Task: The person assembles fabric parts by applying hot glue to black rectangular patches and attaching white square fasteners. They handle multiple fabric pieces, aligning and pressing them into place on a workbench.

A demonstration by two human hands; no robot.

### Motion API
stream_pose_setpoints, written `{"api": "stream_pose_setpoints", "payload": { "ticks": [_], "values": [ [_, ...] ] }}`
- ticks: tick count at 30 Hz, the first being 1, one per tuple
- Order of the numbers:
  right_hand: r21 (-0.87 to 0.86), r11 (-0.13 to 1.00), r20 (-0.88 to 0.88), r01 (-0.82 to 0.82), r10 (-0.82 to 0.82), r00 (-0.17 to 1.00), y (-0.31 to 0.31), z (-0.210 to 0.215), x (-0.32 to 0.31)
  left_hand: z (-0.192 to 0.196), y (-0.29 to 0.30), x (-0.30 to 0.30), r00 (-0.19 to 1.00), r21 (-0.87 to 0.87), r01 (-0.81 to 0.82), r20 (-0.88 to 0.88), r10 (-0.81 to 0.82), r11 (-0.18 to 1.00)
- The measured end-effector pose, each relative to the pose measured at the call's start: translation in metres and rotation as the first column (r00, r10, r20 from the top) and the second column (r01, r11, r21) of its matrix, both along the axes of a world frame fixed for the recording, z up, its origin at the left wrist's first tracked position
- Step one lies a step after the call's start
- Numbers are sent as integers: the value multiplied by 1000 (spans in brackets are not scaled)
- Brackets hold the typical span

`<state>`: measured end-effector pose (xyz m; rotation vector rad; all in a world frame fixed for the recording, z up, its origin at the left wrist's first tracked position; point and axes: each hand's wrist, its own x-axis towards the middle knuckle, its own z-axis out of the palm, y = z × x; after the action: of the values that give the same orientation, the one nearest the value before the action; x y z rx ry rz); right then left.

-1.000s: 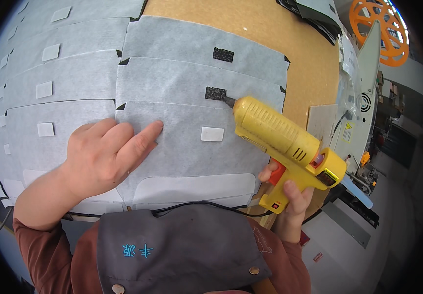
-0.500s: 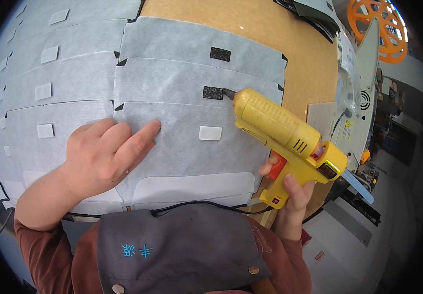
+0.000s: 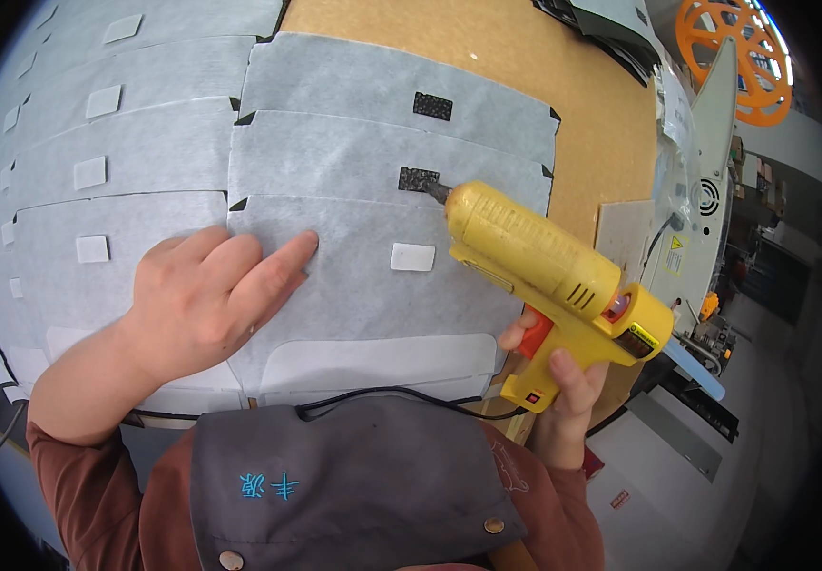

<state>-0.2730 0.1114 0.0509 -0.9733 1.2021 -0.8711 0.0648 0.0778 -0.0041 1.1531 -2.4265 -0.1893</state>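
Note:
My right hand (image 3: 568,381) grips a yellow hot glue gun (image 3: 535,243) by its handle, a finger at the red trigger. A pale glue stick (image 3: 694,369) juts from its back end. The dark nozzle (image 3: 438,192) is at the right end of a black speckled patch (image 3: 418,179) on a pale grey fabric-like sheet (image 3: 335,152). My left hand (image 3: 206,295) rests on the nearer sheet (image 3: 354,295), index finger stretched out, the other fingers curled, holding nothing visible. Near the gun lies a white rectangular patch (image 3: 413,257); farther off is another black patch (image 3: 433,106).
More overlapping sheets with white patches (image 3: 90,172) cover the left side. Brown board (image 3: 601,124) shows behind and to the right. A black cord (image 3: 401,390) runs from the gun along the near edge. At right stand a pale machine (image 3: 692,219) and an orange reel (image 3: 734,57).
The glue gun has shifted slightly left and toward me, its nozzle now overlapping the black patch's right end. My left hand has barely moved on the sheet.

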Motion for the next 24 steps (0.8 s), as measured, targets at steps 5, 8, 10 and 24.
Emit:
{"api": "stream_pose_setpoints", "payload": {
  "ticks": [5, 8, 10, 24],
  "values": [
    [-9, 997, -23, -71, 71, 997, -12, -2, 6, 0, 0, 1, 1000, -1, 1, -6, -1, 1000],
    [15, 997, -11, -79, 79, 997, -12, -4, 6, -1, 1, 2, 1000, 1, 3, -1, -3, 1000],
    [7, 997, 1, -79, 79, 997, -11, -5, 6, 0, 1, 2, 1000, 6, 3, 3, -3, 1000],
    [-15, 1000, -22, 22, -23, 999, 2, -6, -7, -1, 0, 0, 1000, 1, 0, -2, 0, 1000]
  ]
}}
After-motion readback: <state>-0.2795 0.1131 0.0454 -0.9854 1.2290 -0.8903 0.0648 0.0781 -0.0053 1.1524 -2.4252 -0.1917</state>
